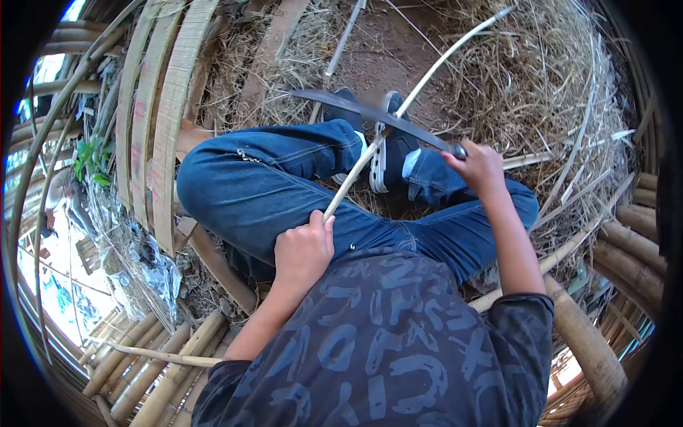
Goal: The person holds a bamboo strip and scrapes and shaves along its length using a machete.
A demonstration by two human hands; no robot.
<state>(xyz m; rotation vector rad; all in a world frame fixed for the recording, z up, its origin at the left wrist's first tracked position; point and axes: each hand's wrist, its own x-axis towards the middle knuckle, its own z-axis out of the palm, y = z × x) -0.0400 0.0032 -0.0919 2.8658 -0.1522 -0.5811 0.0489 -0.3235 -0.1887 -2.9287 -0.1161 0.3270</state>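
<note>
My left hand is closed around the lower end of a long pale stick, near my left thigh. The stick slants up and away between my legs to the upper right, bending slightly. In my right hand is the dark handle of a machete, held above my right knee. Its long blade points left and crosses over the stick just above my shoes. Whether the edge touches the stick, I cannot tell. Part of the blade is blurred.
Wooden planks lean at the left, by plastic scraps. Dry straw and shavings cover the ground ahead and right. A thin metal-looking rod lies ahead. Bamboo poles line the right side, with more bamboo at lower left.
</note>
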